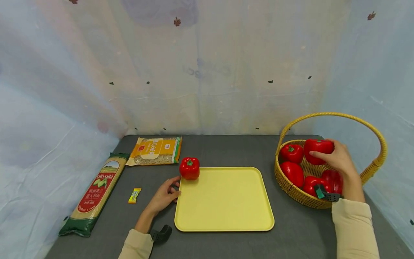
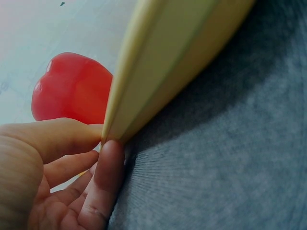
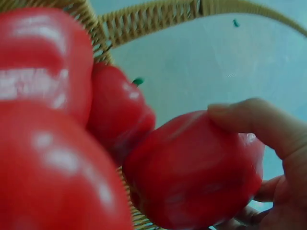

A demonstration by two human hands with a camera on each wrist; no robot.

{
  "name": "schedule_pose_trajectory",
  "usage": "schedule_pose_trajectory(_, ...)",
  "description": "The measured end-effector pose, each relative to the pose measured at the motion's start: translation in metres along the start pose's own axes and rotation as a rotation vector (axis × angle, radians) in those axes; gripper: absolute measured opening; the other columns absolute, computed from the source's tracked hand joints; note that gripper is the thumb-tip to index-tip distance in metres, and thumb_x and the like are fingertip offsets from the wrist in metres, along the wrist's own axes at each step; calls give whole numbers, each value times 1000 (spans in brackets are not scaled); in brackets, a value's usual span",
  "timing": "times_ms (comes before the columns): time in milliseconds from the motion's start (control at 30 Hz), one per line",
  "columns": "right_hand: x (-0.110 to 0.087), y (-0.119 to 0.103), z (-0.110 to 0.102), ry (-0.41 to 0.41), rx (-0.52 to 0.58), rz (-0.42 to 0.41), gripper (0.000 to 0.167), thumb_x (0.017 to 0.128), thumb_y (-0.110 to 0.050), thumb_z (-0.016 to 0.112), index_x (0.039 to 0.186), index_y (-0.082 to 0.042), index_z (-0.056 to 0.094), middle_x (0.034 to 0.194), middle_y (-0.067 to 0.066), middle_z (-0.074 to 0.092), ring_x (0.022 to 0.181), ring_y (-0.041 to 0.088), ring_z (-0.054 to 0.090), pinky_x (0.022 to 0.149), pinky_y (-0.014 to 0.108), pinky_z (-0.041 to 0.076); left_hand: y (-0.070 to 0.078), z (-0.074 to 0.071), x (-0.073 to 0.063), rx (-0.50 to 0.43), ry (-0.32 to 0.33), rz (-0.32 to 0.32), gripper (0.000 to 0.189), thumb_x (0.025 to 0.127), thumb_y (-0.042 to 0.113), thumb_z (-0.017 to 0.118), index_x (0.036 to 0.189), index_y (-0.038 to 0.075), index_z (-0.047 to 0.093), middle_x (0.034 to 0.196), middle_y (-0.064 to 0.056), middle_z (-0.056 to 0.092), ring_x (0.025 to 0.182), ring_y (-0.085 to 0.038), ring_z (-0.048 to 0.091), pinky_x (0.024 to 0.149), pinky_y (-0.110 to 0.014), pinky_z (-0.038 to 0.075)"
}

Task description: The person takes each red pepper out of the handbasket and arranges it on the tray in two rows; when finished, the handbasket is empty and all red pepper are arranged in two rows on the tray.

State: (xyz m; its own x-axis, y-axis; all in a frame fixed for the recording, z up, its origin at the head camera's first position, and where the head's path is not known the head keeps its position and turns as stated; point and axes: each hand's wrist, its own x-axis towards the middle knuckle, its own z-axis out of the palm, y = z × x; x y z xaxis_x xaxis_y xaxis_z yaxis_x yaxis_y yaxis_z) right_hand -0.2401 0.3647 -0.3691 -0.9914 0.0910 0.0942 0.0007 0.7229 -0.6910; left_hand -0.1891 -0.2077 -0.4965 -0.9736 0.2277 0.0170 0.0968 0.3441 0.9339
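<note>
Gripping a red pepper point(image 1: 319, 145) between thumb and fingers, the right hand point(image 1: 340, 159) is at one o'clock on the basket point(image 1: 292, 194), which also holds four other peppers point(image 1: 292, 174). That basket stands between two and three o'clock of the yellow tray point(image 1: 224, 199). At the tray's nine o'clock edge, the left hand point(image 1: 164, 195) pinches the rim. Another pepper point(image 1: 189, 169) sits at its ten o'clock corner. Farther out, candy point(image 1: 134, 195) and pasta point(image 1: 98, 192) lie toward nine, a packet point(image 1: 156, 151) toward ten.
</note>
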Motion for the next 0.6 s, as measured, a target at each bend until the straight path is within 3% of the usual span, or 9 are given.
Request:
schedule_pose_trajectory(133, -10, -10, -2, -5, 31, -47, 83, 86, -36, 65, 140, 9, 21, 131, 33, 26, 103, 38, 39, 61, 23, 45, 1, 0, 0, 4, -2, -1, 53, 87, 1, 61, 136, 0, 42, 109, -18, 47, 67, -14, 55, 57, -27, 52)
schedule_pose_trajectory(367, -27, -34, -1, -84, 134, -242, 70, 84, -16, 69, 140, -6, 29, 123, 4, 44, 92, -2, 53, 69, 14, 49, 0, 0, 0, 5, -4, 5, 53, 87, 0, 61, 136, -3, 41, 110, -19, 47, 67, -13, 55, 56, -28, 52)
schedule_pose_trajectory(467, -34, -48, 5, -152, 227, -287, 69, 84, -9, 69, 141, -11, 29, 124, -2, 42, 97, -1, 54, 73, 17, 51, 1, -1, 0, 0, 4, -2, 53, 86, 0, 61, 135, -2, 42, 109, -18, 47, 67, -14, 55, 56, -28, 52)
schedule_pose_trajectory(600, -40, -60, 16, -192, 270, -338, 72, 83, -5, 69, 142, -14, 30, 129, 1, 39, 103, 2, 52, 75, 18, 51, 0, 0, 0, -8, 4, -9, 52, 87, 1, 62, 135, 0, 43, 110, -17, 47, 68, -14, 55, 57, -28, 52)
